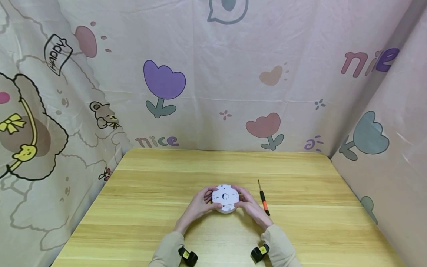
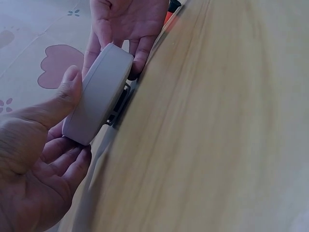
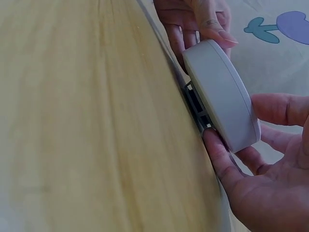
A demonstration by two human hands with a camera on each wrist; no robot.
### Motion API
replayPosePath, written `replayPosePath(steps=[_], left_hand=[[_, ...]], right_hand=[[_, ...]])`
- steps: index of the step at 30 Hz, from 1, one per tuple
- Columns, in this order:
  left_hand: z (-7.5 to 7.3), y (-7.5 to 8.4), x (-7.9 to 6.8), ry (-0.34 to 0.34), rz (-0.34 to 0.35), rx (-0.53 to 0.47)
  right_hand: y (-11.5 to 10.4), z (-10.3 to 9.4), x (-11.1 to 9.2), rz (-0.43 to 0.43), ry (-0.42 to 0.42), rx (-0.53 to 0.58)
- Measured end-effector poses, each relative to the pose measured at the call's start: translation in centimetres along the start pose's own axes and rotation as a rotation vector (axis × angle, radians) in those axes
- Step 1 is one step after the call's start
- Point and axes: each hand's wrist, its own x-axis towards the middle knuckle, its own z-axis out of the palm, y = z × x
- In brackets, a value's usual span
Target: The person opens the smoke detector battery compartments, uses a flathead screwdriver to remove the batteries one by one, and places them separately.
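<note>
A round white smoke detector (image 1: 225,196) with printed labels on its upward face is held between both hands, low over the table. My left hand (image 1: 202,203) grips its left edge, thumb on the face and fingers beneath. On the opposite edge, my right hand (image 1: 251,207) grips it the same way. In the right wrist view, a dark slatted part (image 3: 195,104) sticks out from the underside of the detector, close over the tabletop. To the right of my right hand lies a screwdriver (image 1: 263,200) with a black and orange handle, its thin shaft pointing away.
The wood-grain table (image 1: 150,178) spreads out around the hands. Printed cloth (image 1: 213,111) hangs along its back edge and both sides. Each wrist wears a small black camera, seen near the left cuff (image 1: 168,248) and right cuff (image 1: 280,244).
</note>
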Motion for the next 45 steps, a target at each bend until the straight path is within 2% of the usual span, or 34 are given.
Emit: replayPosePath(steps=[12, 22, 28, 34, 45], left_hand=[[-0.4, 0.4, 0.0, -0.024, 0.005, 0.049], [-0.1, 0.8, 0.1, -0.024, 0.004, 0.064], [-0.1, 0.7, 0.1, -0.032, 0.020, 0.073], [-0.1, 0.7, 0.2, -0.043, 0.030, 0.063], [-0.2, 1.0, -0.1, -0.073, 0.033, 0.056]], right_hand=[[0.1, -0.3, 0.4, -0.045, 0.010, -0.082], [0.0, -0.7, 0.6, -0.058, -0.055, -0.119], [-0.1, -0.8, 0.6, -0.053, -0.051, -0.143], [-0.1, -1.1, 0.5, -0.083, -0.058, -0.177], [-0.1, -1.2, 0.6, -0.134, 0.002, -0.287]])
